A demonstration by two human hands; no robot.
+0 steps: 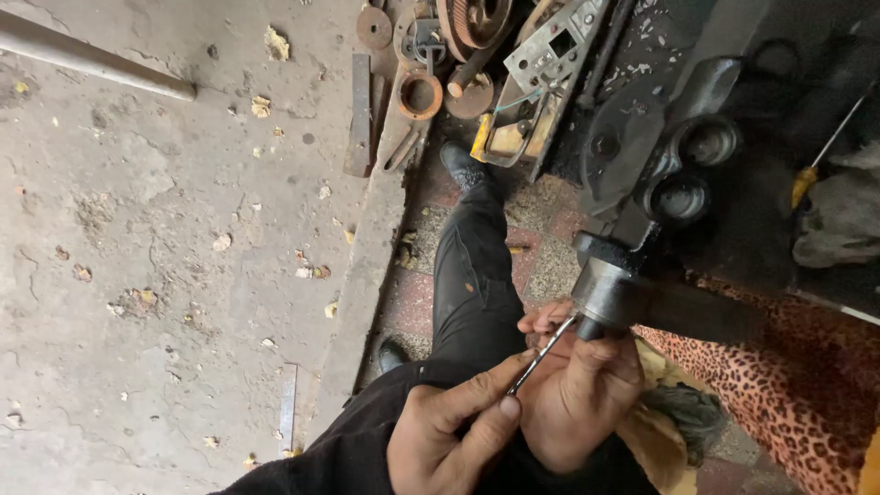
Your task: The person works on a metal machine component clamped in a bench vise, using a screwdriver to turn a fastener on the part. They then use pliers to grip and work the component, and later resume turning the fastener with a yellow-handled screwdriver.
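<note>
We see both hands low in the frame, working at one metal part. Left hand [454, 431] pinches a thin metal rod [541, 353] between thumb and forefinger, fingers closed narrow on its lower end; the rod runs up and to the right, and its tip meets the underside of a grey metal cylinder [607, 291]. Right hand [579, 390] sits just beside and under the cylinder, thumb up near its lower rim, fingers curled; whether it grips the cylinder or only steadies it, we cannot tell, since the palm side is hidden. The cylinder is the end of a dark metal housing [683, 174] w/ two round bores, which lies up and to the right on the desk [733, 55], a dark surface. A screwdriver [820, 156] w/ a yellow handle lies on the desk near the right edge, well apart from the hands, next to a grey rag [839, 225]. Under the cylinder and to the right, a leopard-print cloth [779, 385] covers the area. The person's legs in dark trousers [472, 275] and black shoes reach up the middle of the frame over a speckled tiled floor [550, 266]. At top centre, a pile of rusty scrap parts [431, 64]: rings, discs, flat bars. Left side is bare concrete ground [137, 229] w/ scattered dry leaves, and a grey pipe [92, 57] lies at the top left.
</note>
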